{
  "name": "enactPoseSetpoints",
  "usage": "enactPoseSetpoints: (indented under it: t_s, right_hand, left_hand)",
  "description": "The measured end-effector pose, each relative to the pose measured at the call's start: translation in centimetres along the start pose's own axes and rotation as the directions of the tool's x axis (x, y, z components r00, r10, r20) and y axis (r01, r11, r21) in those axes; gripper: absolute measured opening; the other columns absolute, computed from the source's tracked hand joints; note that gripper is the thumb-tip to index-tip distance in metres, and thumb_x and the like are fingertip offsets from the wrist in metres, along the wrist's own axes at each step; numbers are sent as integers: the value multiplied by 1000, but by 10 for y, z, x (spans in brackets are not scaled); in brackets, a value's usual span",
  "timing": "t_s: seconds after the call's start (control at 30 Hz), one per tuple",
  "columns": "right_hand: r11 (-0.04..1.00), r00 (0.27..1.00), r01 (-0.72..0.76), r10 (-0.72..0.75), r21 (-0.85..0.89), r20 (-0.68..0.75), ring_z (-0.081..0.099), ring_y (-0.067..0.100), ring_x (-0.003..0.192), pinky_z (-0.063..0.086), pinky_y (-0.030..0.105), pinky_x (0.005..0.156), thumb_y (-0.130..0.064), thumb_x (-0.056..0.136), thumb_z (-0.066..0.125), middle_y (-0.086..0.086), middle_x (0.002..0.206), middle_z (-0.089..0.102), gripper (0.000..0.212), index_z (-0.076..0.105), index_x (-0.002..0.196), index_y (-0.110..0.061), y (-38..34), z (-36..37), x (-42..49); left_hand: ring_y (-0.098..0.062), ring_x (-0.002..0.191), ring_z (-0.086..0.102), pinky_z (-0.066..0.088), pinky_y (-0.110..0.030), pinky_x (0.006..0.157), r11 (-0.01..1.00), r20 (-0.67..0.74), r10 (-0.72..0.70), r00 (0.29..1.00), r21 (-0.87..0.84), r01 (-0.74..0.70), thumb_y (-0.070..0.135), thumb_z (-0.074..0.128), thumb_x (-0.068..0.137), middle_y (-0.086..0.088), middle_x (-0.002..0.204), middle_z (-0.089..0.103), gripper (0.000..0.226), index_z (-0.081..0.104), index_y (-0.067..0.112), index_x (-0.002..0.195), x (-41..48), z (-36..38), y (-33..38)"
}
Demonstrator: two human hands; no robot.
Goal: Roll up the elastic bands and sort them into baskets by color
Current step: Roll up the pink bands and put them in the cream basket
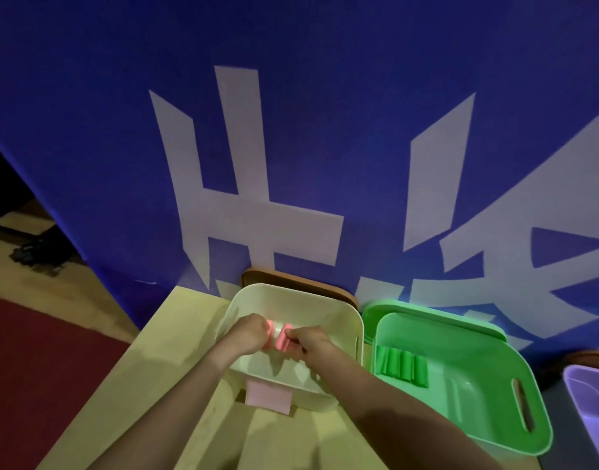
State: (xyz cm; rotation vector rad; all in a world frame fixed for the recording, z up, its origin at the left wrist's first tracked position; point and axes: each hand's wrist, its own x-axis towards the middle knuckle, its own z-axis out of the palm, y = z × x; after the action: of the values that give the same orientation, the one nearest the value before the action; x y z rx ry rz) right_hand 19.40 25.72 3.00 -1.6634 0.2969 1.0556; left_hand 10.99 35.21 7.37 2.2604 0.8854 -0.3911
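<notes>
Over the cream basket (325,305) I hold a rolled pink elastic band (279,337) between both hands. My left hand (248,334) grips its left end, and my right hand (310,340) pinches its right end. The roll hangs above the basket's inside, not touching the floor of it. A pink label (269,396) is stuck to the cream basket's near wall. To the right, the green basket (494,395) holds a rolled green band (402,366) lying against its left side.
A purple basket (588,401) shows at the right edge. All baskets stand on a pale wooden table (176,337) pushed against a blue wall panel with large white characters (257,215). Red carpet (43,361) lies left of the table.
</notes>
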Motion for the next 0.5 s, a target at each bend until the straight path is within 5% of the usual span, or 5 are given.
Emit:
enactPoseSetpoints:
  t_s: [0.13,0.27,0.5]
  right_hand:
    - [998,997,-52,49,-39,-63,70,35,84,56,50,81,2,75,73,21,81,68,18,60,62,1,13,14,29]
    - [993,990,-61,47,-105,-133,70,32,83,58,46,79,-4,71,78,20,89,70,17,62,67,-1,16,22,39]
    - [976,979,-48,4,-211,-203,67,28,96,55,36,85,-19,77,77,15,104,70,36,68,105,1,6,29,35]
  left_hand:
    - [-32,111,58,43,-34,91,997,33,-37,999,71,34,6,39,94,-19,116,63,31,63,-1,112,19,4,-11]
    - [-32,110,59,45,-35,92,996,41,-34,999,86,30,3,39,94,-18,116,64,32,64,-1,113,31,8,-21]
    - [-28,104,62,47,-32,92,999,44,-30,999,42,28,16,38,99,-15,112,67,34,66,1,111,45,13,-27]
